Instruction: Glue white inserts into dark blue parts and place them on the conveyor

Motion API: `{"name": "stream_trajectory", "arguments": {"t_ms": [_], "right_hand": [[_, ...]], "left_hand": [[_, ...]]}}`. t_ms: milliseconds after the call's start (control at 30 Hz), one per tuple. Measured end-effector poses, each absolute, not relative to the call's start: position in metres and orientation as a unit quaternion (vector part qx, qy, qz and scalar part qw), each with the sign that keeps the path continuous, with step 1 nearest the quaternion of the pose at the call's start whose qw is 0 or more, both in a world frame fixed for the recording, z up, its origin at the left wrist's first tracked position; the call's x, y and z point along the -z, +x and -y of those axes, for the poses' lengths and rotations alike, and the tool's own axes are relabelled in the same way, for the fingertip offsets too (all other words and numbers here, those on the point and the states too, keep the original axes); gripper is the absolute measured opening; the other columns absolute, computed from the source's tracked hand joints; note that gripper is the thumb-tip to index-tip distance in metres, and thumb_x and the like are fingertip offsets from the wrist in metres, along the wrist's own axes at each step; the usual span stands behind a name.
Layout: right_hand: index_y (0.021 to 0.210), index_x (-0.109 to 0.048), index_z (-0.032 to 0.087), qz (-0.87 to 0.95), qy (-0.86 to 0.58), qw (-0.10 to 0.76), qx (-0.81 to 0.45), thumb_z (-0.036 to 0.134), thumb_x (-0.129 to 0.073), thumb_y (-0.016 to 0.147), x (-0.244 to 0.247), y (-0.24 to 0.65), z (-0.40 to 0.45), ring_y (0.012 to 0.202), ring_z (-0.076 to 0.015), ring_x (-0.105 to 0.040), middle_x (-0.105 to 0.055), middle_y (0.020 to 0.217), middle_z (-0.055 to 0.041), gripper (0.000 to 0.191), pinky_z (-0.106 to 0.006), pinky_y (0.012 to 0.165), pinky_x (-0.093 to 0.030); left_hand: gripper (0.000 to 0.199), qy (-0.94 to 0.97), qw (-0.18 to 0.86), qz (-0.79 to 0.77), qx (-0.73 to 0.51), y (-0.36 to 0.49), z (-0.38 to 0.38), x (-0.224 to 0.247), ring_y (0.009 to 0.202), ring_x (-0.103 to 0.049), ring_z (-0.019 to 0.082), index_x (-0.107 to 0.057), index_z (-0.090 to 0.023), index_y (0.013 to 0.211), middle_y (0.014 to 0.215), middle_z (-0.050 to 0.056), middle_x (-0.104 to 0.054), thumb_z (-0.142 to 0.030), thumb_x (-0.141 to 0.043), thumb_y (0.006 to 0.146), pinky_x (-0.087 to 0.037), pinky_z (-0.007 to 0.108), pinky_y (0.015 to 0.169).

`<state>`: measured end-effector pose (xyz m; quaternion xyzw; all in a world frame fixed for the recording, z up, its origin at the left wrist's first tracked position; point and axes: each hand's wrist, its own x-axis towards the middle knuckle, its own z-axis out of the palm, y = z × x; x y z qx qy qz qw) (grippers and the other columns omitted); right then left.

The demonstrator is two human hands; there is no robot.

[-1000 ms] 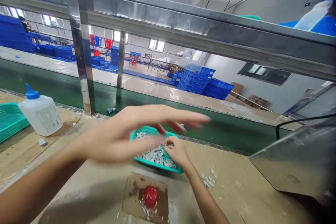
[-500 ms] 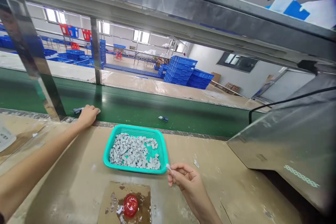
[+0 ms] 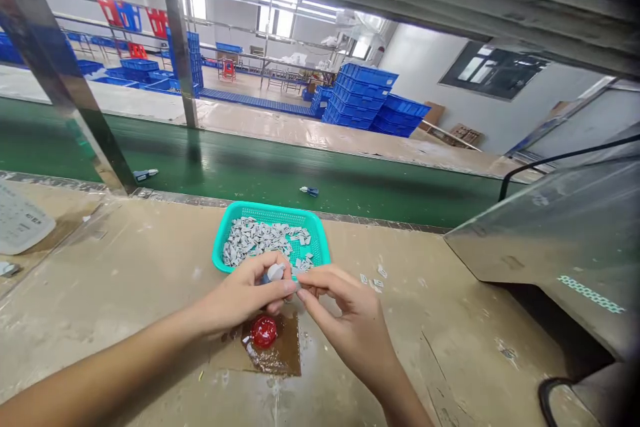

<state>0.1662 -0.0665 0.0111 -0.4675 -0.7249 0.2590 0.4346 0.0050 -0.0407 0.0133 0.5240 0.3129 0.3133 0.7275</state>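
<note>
My left hand is closed round a small grey-and-blue plastic part, its pale end showing above the fingers. Against it, my right hand pinches a small grey plastic piece. The fingertips of both hands meet, so the exact contact between the parts is hidden. Just behind the hands, a turquoise basket holds a heap of small grey plastic pieces. Below my left hand, a shiny red round lump sits on a wet brown square.
Beyond the basket runs a green conveyor belt carrying two blue-and-white parts. Loose grey pieces lie right of the basket. A metal post rises at left; a metal panel stands at right.
My left hand has come back from the belt, now with a grey-and-blue part. My right hand has moved slightly left to meet it. The view has tilted down.
</note>
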Motion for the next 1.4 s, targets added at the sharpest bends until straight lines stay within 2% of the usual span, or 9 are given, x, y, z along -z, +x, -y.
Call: {"name": "stream_trajectory", "arguments": {"t_ms": [367,567,800,933,1000,1067,1133,1267,1400], "right_hand": [[0.079,-0.06,0.019,0.747,-0.501,0.376,-0.222,0.017,-0.055,0.077,0.005,0.179,0.087,0.06,-0.0129,-0.054,-0.06,0.07,-0.0018,0.007,-0.024,0.057,-0.046],[0.081,-0.059,0.019,0.77,-0.54,0.282,-0.19,0.017,-0.048,0.081,0.06,0.196,0.122,0.056,-0.0129,-0.055,-0.06,0.07,-0.0029,0.011,-0.02,0.049,-0.044],[0.082,-0.055,0.019,0.798,-0.536,0.249,-0.116,0.016,-0.04,0.086,0.07,0.187,0.128,0.064,-0.0142,-0.058,-0.059,0.072,-0.0037,0.016,-0.021,0.056,-0.048],[0.082,-0.054,0.019,0.805,-0.533,0.248,-0.075,0.019,-0.038,0.087,0.068,0.183,0.124,0.063,-0.0143,-0.058,-0.058,0.071,-0.0035,0.017,-0.022,0.056,-0.048],[0.081,-0.054,0.019,0.803,-0.537,0.249,-0.07,0.02,-0.036,0.088,0.068,0.182,0.123,0.063,-0.0145,-0.058,-0.059,0.071,-0.0039,0.019,-0.022,0.056,-0.047],[0.08,-0.054,0.019,0.8,-0.543,0.245,-0.075,0.021,-0.035,0.089,0.067,0.18,0.122,0.063,-0.0145,-0.058,-0.059,0.071,-0.0041,0.021,-0.022,0.055,-0.047],[0.079,-0.054,0.019,0.797,-0.548,0.243,-0.079,0.022,-0.034,0.089,0.066,0.179,0.121,0.063,-0.0146,-0.058,-0.059,0.071,-0.0043,0.023,-0.022,0.055,-0.047],[0.078,-0.055,0.018,0.794,-0.552,0.243,-0.072,0.025,-0.034,0.09,0.064,0.176,0.12,0.062,-0.0152,-0.058,-0.059,0.069,-0.0047,0.025,-0.023,0.055,-0.046],[0.077,-0.055,0.018,0.795,-0.552,0.242,-0.069,0.027,-0.032,0.09,0.063,0.175,0.119,0.061,-0.0152,-0.058,-0.059,0.069,-0.0048,0.028,-0.023,0.054,-0.046]], "left_hand": [[0.008,0.55,0.679,-0.368,-0.318,-0.007,0.033,-0.011,0.063,-0.043,0.007,-0.051,-0.017,0.081,0.069,-0.003,-0.049,-0.023,-0.052,0.076,-0.033,0.019,0.059],[0.033,0.273,0.822,-0.303,-0.397,-0.028,0.013,-0.017,0.071,-0.052,0.009,-0.049,-0.012,0.1,0.075,0.002,-0.051,-0.001,-0.046,0.069,-0.042,0.024,0.075],[0.034,0.268,0.86,-0.255,-0.351,-0.032,0.016,-0.025,0.086,-0.06,0.014,-0.046,-0.011,0.108,0.086,0.007,-0.059,-0.004,-0.051,0.075,-0.043,0.028,0.088],[0.023,0.286,0.846,-0.237,-0.382,-0.032,0.016,-0.023,0.086,-0.061,0.014,-0.051,-0.012,0.098,0.086,0.006,-0.06,-0.009,-0.055,0.076,-0.048,0.025,0.081],[0.019,0.305,0.842,-0.24,-0.376,-0.033,0.017,-0.023,0.077,-0.063,0.014,-0.053,-0.014,0.093,0.085,0.004,-0.059,-0.018,-0.058,0.075,-0.052,0.021,0.065],[0.023,0.333,0.831,-0.254,-0.367,-0.033,0.018,-0.023,0.064,-0.062,0.011,-0.053,-0.016,0.092,0.085,0.003,-0.059,-0.025,-0.061,0.073,-0.046,0.014,0.044],[0.027,0.36,0.814,-0.27,-0.367,-0.032,0.02,-0.025,0.06,-0.06,0.008,-0.052,-0.018,0.094,0.086,0.002,-0.059,-0.026,-0.064,0.071,-0.036,0.009,0.036],[0.018,0.362,0.808,-0.268,-0.38,-0.03,0.021,-0.028,0.073,-0.061,0.009,-0.054,-0.013,0.093,0.091,0.006,-0.061,-0.019,-0.057,0.076,-0.048,0.015,0.059],[0.017,0.312,0.84,-0.253,-0.365,-0.027,0.023,-0.03,0.081,-0.062,0.012,-0.055,-0.008,0.092,0.098,0.011,-0.061,-0.006,-0.047,0.078,-0.045,0.028,0.085]]}}
